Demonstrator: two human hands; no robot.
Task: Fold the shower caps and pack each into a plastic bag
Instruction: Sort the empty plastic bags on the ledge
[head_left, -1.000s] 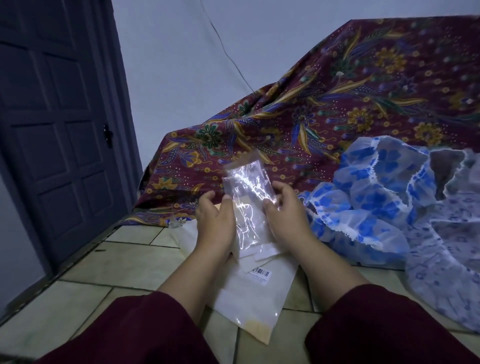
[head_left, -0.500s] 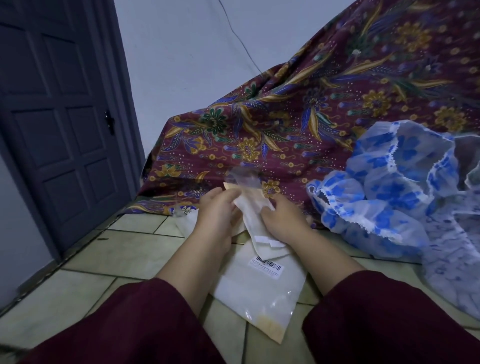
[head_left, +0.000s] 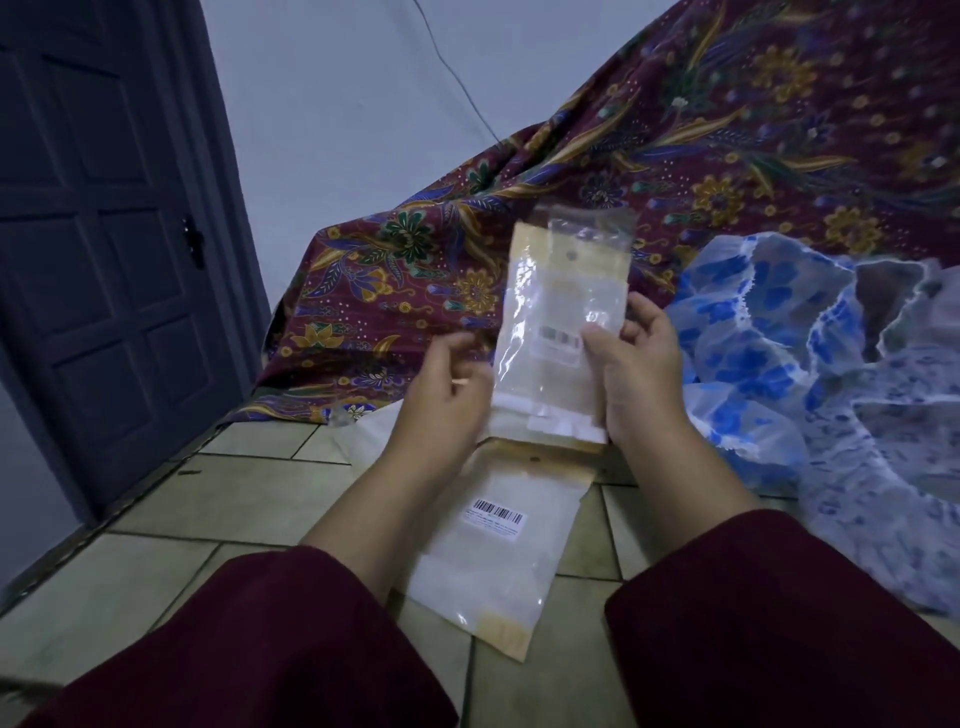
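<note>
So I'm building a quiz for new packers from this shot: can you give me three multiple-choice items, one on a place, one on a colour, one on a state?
1. Where does the pack of bags with the barcode label lie?
A. on the tiled floor between the forearms
B. on the patterned cloth
C. on top of the shower caps

2. What colour is the print on the shower caps?
A. red
B. blue
C. green

3. Which hand holds the raised plastic bag?
A. left hand only
B. right hand
C. neither

Answers:
1 A, it rests on the tiles below the hands.
2 B, blue blotches on clear plastic.
3 B, the right hand grips its edge, while the left hand is beside it, contact unclear.
</note>
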